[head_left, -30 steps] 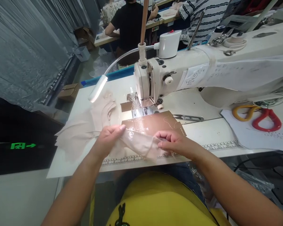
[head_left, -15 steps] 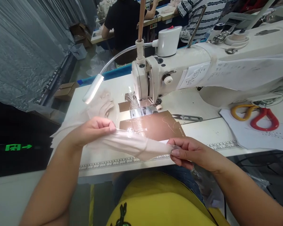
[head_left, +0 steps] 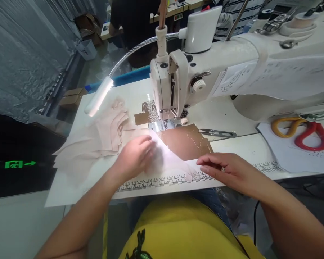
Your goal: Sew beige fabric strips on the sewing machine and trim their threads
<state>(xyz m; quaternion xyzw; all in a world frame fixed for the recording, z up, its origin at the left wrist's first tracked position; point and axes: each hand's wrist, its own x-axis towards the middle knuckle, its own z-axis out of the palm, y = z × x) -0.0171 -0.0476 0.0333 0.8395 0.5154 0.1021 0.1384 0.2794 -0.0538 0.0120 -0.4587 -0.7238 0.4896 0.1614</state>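
My left hand (head_left: 136,154) rests curled on a sheer pale pink fabric piece (head_left: 169,162) lying on the white sewing table (head_left: 232,147), just in front of the needle area. My right hand (head_left: 223,169) lies at the fabric's right end near the printed ruler (head_left: 162,181), fingers stretched and pressed together on its edge. A white sewing machine (head_left: 194,75) stands behind the hands. A brown glossy plate (head_left: 186,140) sits under its presser foot.
A pile of pale pink fabric pieces (head_left: 97,138) lies at the left. A gooseneck lamp (head_left: 99,95) hangs over it. Thread snips (head_left: 218,133) lie right of the plate, red and yellow scissors (head_left: 302,131) on papers far right. People sit at tables behind.
The fabric was held stretched in the air between both hands; now it lies on the table, with my left hand moved right onto it and my right hand flatter.
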